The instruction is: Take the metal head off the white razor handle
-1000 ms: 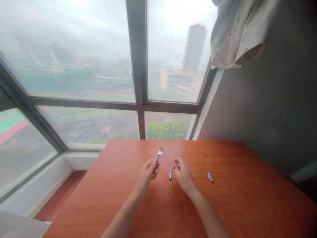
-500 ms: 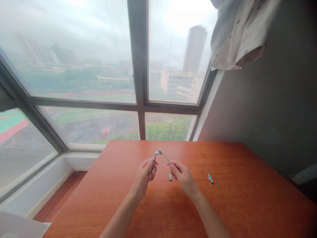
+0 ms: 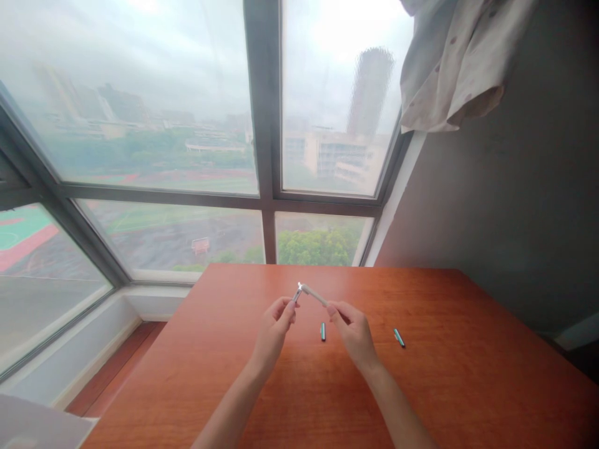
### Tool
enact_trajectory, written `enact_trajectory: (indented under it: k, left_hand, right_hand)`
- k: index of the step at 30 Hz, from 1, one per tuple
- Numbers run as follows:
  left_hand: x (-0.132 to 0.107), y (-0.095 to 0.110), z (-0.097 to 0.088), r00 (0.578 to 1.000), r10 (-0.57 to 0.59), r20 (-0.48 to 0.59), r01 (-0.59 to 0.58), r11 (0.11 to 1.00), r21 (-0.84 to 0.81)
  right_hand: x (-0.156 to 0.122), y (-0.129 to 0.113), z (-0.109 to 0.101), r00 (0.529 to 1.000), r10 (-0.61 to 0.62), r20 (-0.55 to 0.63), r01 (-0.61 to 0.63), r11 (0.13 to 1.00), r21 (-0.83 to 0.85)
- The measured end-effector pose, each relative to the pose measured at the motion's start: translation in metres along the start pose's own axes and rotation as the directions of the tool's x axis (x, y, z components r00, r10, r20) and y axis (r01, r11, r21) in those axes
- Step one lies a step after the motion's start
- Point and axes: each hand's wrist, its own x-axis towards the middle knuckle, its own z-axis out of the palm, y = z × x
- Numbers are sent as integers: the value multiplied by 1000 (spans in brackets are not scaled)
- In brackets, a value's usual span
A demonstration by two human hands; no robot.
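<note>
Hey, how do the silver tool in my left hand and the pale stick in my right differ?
The silver tool looks shiny; the pale stick looks dull. The silver tool leans right toward its top, the pale stick left. A longer stretch of the pale stick shows than of the silver tool. Both are held above the table.
</note>
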Motion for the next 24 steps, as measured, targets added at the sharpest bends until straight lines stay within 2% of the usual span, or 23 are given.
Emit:
enact_trajectory:
  k: [6, 10, 16, 21, 24]
  left_hand:
    - [-3, 5, -2, 995, 79, -59, -68, 984, 163]
    - [-3, 7, -5, 989, 125, -72, -106, 968, 226]
    - [-1, 3, -5, 994, 107, 6, -106, 976, 189]
    - [-2, 3, -4, 997, 77, 20, -79, 987, 142]
    - [-2, 5, -4, 998, 66, 16, -68, 989, 131]
  right_hand:
    - [1, 6, -2, 997, -9, -70, -3, 987, -158]
    - [2, 5, -5, 998, -17, -64, 8, 989, -146]
    - [1, 2, -4, 999, -40, -17, 37, 992, -121]
    - [2, 6, -4, 996, -14, -92, 3, 993, -114]
    - [2, 4, -6, 996, -24, -87, 16, 996, -85]
